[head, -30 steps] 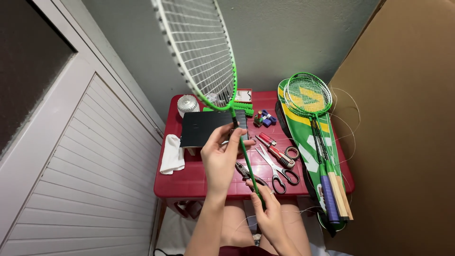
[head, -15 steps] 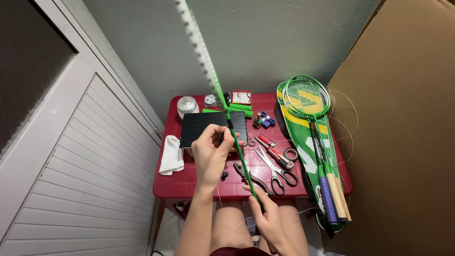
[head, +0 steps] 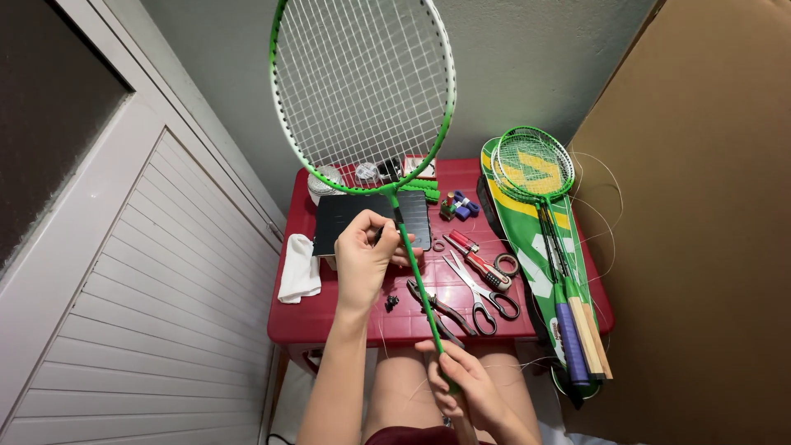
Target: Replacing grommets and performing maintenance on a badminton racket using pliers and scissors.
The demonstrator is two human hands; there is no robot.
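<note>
Now the green-and-white badminton racket [head: 362,91] stands nearly upright over the red plastic table [head: 329,317], its long axis leaning slightly away from the person, stringed head up and grip end down by the lap. The left hand [head: 367,259] pinches the green shaft just below the head, while the right hand [head: 465,391], nearer the body, is closed around the lower shaft.

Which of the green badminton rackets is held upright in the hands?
The green-and-white racket, gripped by left hand and right hand; the other rackets lie flat on the table's right side.
</note>
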